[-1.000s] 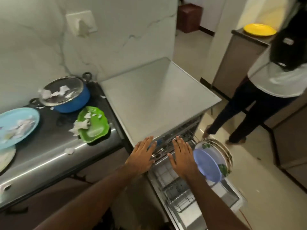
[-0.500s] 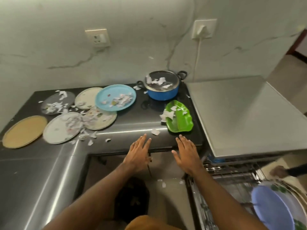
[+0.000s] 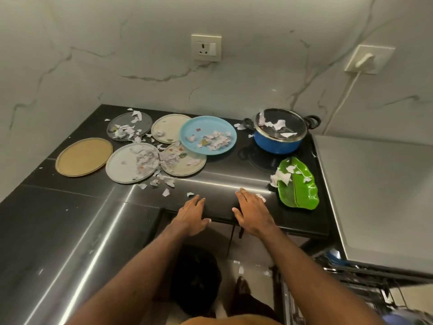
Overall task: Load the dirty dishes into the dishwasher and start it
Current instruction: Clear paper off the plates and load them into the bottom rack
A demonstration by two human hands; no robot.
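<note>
Both hands reach over the front edge of the black counter [image 3: 222,184] with straight fingers and hold nothing: my left hand [image 3: 191,216], my right hand [image 3: 251,214]. Beyond them lie dirty dishes strewn with paper scraps: a light blue plate [image 3: 207,134], a grey plate [image 3: 132,163], a cream plate [image 3: 185,160], a beige plate [image 3: 167,127], a dark plate [image 3: 128,126] and a tan plate [image 3: 84,157]. A green leaf-shaped plate [image 3: 297,184] lies right of my right hand. A blue pot with a glass lid [image 3: 280,132] stands behind it. The dishwasher [image 3: 375,195] is at the right, its rack [image 3: 346,289] partly showing.
Torn paper scraps [image 3: 164,184] litter the counter and floor. A marble wall with a socket [image 3: 206,48] and a plugged-in socket [image 3: 369,59] backs the counter. A dark round bin [image 3: 195,280] sits on the floor below my arms.
My view has swung left from the open dishwasher to the counter. Both hands moved from the dishwasher's front to the counter's front edge, still holding nothing.
</note>
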